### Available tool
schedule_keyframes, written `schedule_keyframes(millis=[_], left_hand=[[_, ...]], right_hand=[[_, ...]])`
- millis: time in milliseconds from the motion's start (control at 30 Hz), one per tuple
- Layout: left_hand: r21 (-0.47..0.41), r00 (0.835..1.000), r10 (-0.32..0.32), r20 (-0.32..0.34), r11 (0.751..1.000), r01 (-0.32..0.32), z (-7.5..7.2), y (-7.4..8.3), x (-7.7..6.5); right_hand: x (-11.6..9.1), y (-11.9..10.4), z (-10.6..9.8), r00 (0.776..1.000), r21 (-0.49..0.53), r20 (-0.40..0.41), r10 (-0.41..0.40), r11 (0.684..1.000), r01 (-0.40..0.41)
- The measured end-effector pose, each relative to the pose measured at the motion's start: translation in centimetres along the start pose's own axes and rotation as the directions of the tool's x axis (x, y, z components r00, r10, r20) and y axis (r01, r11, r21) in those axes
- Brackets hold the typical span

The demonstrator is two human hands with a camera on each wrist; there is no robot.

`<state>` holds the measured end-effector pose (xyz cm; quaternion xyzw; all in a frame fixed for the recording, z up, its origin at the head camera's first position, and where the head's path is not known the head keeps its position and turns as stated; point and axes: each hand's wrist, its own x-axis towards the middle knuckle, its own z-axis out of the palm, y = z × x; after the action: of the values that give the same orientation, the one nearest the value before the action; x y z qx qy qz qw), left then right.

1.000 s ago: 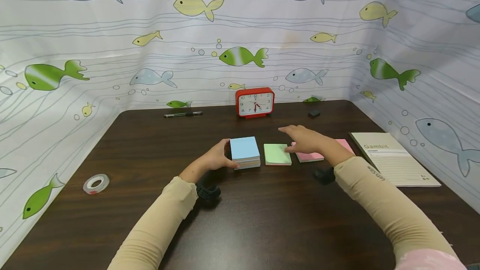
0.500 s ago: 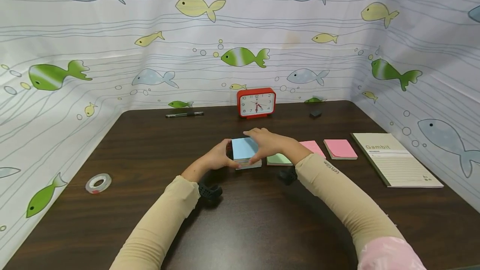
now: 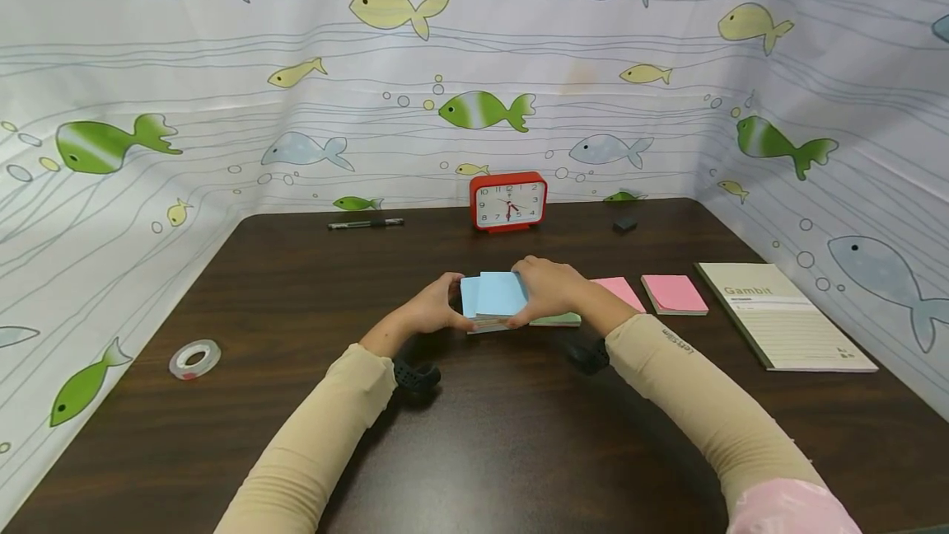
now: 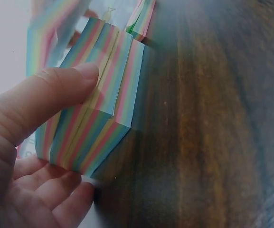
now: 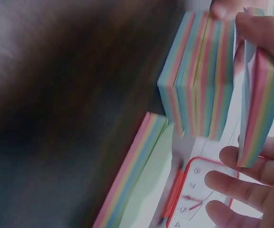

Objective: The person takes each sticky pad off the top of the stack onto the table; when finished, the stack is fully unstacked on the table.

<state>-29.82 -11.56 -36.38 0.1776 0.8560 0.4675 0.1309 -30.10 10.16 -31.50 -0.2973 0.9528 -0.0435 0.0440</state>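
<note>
My left hand (image 3: 432,307) grips the left side of a stack of sticky note pads (image 3: 469,297) with light-blue tops and striped edges. In the left wrist view its thumb presses one edge of the stack (image 4: 106,80) and its fingers curl around the opposite side. My right hand (image 3: 552,291) pinches a sticky note pad (image 3: 502,293) between thumb and fingers. This pad is lifted just off the stack and shifted right; a gap between pad (image 5: 265,114) and stack shows in the right wrist view. A green-topped pad (image 3: 558,320) lies right of the stack, partly hidden by my right hand.
Two pink pads (image 3: 673,295) lie farther right, one partly behind the right arm, beside a notebook (image 3: 786,328). At the back stand a red clock (image 3: 508,201), a pen (image 3: 366,224) and a small dark block (image 3: 625,225). A tape roll (image 3: 195,359) lies left.
My right hand came left from above the green and pink pads to the stack. It took hold of the top blue pad and moved it slightly right. My left hand stayed on the stack.
</note>
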Motion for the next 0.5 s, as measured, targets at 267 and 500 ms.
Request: schedule_keyframes(millis=[267, 500], left_hand=[[0.02, 1.0, -0.009, -0.002, 1.0, 0.009, -0.1, 0.1, 0.0], [0.041, 1.0, -0.029, -0.002, 0.999, 0.029, -0.1, 0.1, 0.0]], right_hand=[[-3.7, -1.8, 0.6, 0.993, -0.013, -0.023, -0.114, 0.993, 0.114], [-4.9, -4.0, 2.2, 0.979, -0.134, 0.048, -0.197, 0.97, 0.201]])
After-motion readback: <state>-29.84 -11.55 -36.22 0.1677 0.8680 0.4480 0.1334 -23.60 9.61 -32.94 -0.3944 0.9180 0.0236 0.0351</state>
